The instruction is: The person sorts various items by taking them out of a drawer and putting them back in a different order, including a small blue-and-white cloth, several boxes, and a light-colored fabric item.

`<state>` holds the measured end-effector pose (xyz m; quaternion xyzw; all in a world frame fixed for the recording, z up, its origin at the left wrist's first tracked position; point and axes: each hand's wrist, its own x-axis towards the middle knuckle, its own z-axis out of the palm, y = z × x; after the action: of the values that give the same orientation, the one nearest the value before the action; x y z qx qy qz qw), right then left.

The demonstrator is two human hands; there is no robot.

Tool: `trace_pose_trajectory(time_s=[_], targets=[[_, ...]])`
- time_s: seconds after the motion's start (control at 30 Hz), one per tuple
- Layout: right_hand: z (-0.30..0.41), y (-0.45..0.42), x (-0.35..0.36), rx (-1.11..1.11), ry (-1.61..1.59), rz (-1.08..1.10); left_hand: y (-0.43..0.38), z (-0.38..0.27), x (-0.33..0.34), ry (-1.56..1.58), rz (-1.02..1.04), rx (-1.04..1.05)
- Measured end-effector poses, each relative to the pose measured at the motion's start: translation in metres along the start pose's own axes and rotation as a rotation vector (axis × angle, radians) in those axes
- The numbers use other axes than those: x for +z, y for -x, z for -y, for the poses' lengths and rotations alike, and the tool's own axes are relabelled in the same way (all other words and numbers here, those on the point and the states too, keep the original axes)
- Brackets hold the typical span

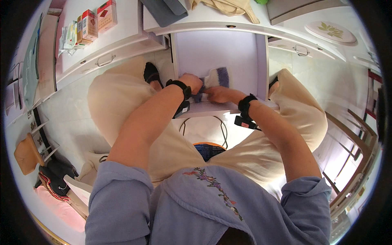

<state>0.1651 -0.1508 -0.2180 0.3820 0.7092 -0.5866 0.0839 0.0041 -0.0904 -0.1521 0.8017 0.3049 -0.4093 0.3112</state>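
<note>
A fuzzy cloth piece with blue and white stripes (pixel 218 78), perhaps a sock, lies near the front of a pulled-out white drawer (pixel 217 46). My left hand (pixel 190 82) is curled into a fist at the cloth's left side, closed on its edge, with the fingertips hidden. Against the lower part of the cloth rests my right hand (pixel 220 93), its index finger reaching left towards the other hand. The right thumb is out of sight, so its grip is unclear. Black straps with small boxes circle both wrists.
The drawer's front panel (pixel 214 111) lies between my knees. On the white desktop stand several small boxes and packets (pixel 88 26), a dark grey case (pixel 165 12) and a beige cloth bag (pixel 228 6). A wooden chair (pixel 356 134) is at the right.
</note>
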Motion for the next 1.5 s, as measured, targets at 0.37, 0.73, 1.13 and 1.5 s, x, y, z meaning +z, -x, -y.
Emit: trace_pose_trajectory(time_s=[0.37,0.73,1.13,1.5], targets=[[-0.064,0.055,-0.095,0.274,0.765,-0.704,-0.055,-0.026,-0.012,0.16,-0.456,0.152],[-0.063,0.056,-0.057,0.443,0.673,-0.086,-0.05,-0.038,0.0,0.017,-0.377,0.231],[0.001,-0.009,-0.032,0.13,0.182,-0.192,-0.014,-0.015,0.012,-0.218,-0.116,-0.018],[-0.032,-0.033,-0.118,0.133,0.515,-0.671,-0.048,0.048,-0.014,-0.061,-0.847,-0.387]])
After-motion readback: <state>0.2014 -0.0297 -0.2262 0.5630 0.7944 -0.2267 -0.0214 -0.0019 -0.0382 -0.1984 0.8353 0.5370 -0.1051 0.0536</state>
